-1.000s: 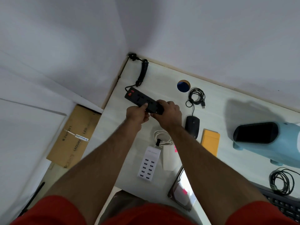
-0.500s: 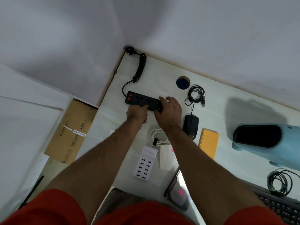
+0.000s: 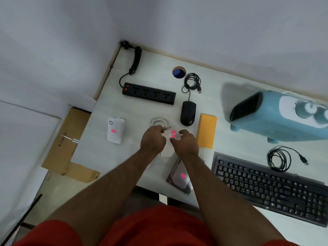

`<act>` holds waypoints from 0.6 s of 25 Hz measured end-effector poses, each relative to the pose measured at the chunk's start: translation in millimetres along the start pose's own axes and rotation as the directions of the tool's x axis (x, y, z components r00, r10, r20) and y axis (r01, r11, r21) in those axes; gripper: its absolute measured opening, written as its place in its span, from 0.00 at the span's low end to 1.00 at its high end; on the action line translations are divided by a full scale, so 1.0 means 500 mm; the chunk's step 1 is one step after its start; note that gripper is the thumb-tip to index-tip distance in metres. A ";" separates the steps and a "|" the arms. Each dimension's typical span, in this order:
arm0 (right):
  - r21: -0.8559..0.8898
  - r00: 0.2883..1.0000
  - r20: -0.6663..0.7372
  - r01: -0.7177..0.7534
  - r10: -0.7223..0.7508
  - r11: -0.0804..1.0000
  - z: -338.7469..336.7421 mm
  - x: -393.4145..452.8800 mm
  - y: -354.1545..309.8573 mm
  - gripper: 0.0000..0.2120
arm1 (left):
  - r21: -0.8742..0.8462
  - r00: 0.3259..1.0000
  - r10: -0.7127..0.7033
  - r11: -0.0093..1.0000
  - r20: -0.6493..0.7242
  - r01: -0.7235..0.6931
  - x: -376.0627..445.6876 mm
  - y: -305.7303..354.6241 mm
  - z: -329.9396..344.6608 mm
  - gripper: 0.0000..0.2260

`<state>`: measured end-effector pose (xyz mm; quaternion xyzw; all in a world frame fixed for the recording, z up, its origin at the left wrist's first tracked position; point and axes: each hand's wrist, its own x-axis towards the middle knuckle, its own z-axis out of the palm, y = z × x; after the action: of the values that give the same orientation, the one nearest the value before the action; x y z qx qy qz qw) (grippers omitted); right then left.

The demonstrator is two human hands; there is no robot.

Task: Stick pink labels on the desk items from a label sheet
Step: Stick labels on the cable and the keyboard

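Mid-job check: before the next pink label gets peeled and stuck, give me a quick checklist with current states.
1. Label sheet within reach: ok, it lies on the desk between both hands, pink labels showing.
2. Labels left on sheet: ok, at least two pink ones visible.
3. Left hand gripping the sheet: cannot tell, fingers curled at its edge but blurred.
4. Right hand free to peel: ok, fingers relaxed beside the labels.
5. Unlabeled targets exposed: ok, mouse and yellow notepad show no pink label.
6. Power strip labeled: cannot tell, only its red switch shows.
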<state>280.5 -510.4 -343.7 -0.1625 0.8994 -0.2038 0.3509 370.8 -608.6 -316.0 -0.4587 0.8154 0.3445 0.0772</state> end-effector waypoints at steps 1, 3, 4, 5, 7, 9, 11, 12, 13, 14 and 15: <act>-0.010 0.999 0.038 0.011 -0.010 1.000 0.009 -0.002 0.006 0.28 | 0.025 1.000 0.001 1.000 0.000 -0.001 -0.010 -0.002 0.010 0.16; 0.028 0.998 0.062 0.025 -0.027 0.999 0.022 0.001 0.010 0.28 | 0.029 1.000 0.006 1.000 -0.001 -0.006 -0.021 -0.002 0.026 0.19; 0.075 0.998 0.051 0.018 -0.021 0.997 0.024 0.004 0.011 0.25 | 0.018 1.000 0.009 1.000 -0.008 -0.008 -0.022 -0.001 0.033 0.20; 0.131 0.999 0.035 0.007 -0.012 0.991 0.021 0.005 0.014 0.20 | 0.005 1.000 0.011 1.000 -0.012 -0.011 -0.025 0.001 0.040 0.21; 0.231 0.999 0.037 -0.016 0.008 0.973 0.012 0.008 0.016 0.12 | -0.027 1.000 0.016 1.000 -0.020 -0.016 -0.028 0.004 0.050 0.20; 0.297 0.998 0.065 -0.010 -0.009 0.955 0.000 0.003 0.023 0.08 | -0.062 1.000 0.010 0.998 -0.018 -0.011 -0.036 0.011 0.055 0.18; 0.375 0.996 0.082 -0.001 -0.032 0.927 -0.009 -0.007 0.033 0.06 | -0.099 0.999 -0.006 0.995 -0.046 0.001 -0.055 0.021 0.060 0.17; 0.446 0.995 0.096 -0.025 -0.020 0.895 -0.016 -0.014 0.037 0.05 | -0.123 0.997 -0.009 0.992 -0.077 0.000 -0.064 0.027 0.060 0.16; 0.534 0.993 0.121 -0.065 -0.001 0.843 -0.027 -0.025 0.040 0.04 | -0.150 0.994 -0.006 0.989 -0.106 -0.010 -0.073 0.034 0.059 0.14; 0.615 0.988 0.157 -0.108 0.014 0.781 -0.039 -0.037 0.040 0.04 | -0.175 0.991 0.009 0.984 -0.132 -0.033 -0.082 0.041 0.059 0.12; 0.677 0.981 0.194 -0.143 0.012 0.722 -0.058 -0.051 0.039 0.04 | -0.195 0.987 0.033 0.979 -0.156 -0.064 -0.092 0.054 0.055 0.12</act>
<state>275.2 -475.2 -319.5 -0.0006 0.7310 -0.4925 0.4723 370.0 -550.2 -303.3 -0.4691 0.7914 0.3900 -0.0399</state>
